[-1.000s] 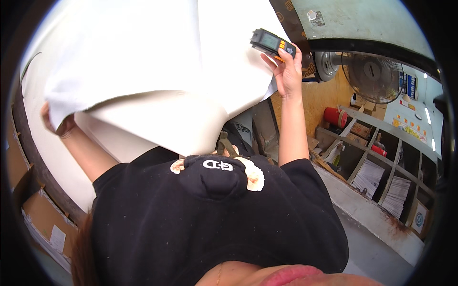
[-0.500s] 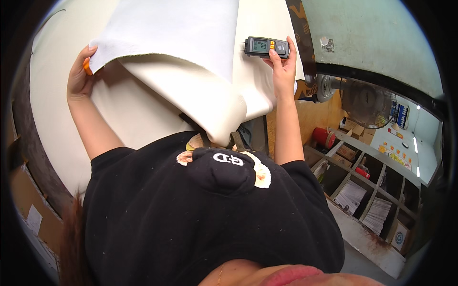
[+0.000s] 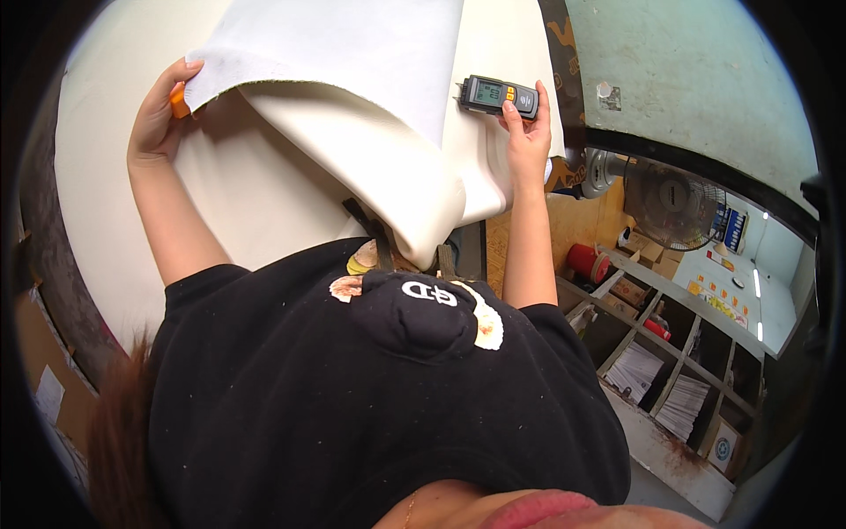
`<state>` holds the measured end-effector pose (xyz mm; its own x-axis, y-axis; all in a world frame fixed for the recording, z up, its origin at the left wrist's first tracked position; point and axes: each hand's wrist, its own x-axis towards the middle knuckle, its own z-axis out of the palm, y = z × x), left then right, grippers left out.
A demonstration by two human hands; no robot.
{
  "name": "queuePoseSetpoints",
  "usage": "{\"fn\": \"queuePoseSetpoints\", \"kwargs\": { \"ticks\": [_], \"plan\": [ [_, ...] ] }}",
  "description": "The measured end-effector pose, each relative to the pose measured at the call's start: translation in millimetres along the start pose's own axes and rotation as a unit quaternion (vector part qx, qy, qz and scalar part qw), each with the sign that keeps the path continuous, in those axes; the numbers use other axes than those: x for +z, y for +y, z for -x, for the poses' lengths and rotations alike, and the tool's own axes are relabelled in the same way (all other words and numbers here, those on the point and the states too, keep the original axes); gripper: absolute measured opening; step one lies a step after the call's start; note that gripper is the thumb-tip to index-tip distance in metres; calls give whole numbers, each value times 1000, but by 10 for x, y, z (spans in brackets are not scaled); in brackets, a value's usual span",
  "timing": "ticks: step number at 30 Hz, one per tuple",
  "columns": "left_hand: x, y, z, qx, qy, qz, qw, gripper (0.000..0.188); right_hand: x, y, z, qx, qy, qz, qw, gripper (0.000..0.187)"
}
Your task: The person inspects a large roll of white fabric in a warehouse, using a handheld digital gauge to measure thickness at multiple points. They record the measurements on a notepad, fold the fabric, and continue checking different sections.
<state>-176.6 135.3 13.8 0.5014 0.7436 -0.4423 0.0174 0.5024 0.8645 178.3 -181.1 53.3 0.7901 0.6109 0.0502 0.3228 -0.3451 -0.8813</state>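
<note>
Meter was over the pale sheet, contact unclear | right hand grasped it, screen up, likely for reading | left hand pinched the sheet's corner with an orange piece, likely baring the underside | fan stood beyond, right

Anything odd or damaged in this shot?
Yes: a rusty-brown stain marks the pale ledge below the shelf, darker than the surface around it. Also, the sheet in the left hand has a rough edge; can't tell if that's damage.
</note>
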Motion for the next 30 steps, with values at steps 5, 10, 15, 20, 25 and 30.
{"fn": "queuePoseSetpoints", "kwargs": {
  "ticks": [5, 10, 15, 20, 25, 30],
  "plan": [
    [-43, -71, -69, 11, 13, -23, 1000, 44, -11, 30, -3, 2, 1, 2, 1000, 67],
    [-1, -48, -35, 13, 25, -25, 999, 49, 6, 4, 6, 7, 1, -20, 1000, 70],
    [-71, -91, -88, 19, 14, -45, 999, 51, -8, 19, 1, 6, 1, -3, 1000, 68],
    [-45, -75, -68, 6, 21, -31, 999, 51, -5, 22, -10, 8, 2, 1, 1000, 67],
    [-54, -72, -85, -3, 13, -26, 1000, 51, -12, 27, -11, 10, 4, 9, 1000, 67],
    [-42, -56, -69, 8, 7, -44, 999, 51, -2, -18, 6, 4, 7, 25, 1000, 68]
  ]
}}
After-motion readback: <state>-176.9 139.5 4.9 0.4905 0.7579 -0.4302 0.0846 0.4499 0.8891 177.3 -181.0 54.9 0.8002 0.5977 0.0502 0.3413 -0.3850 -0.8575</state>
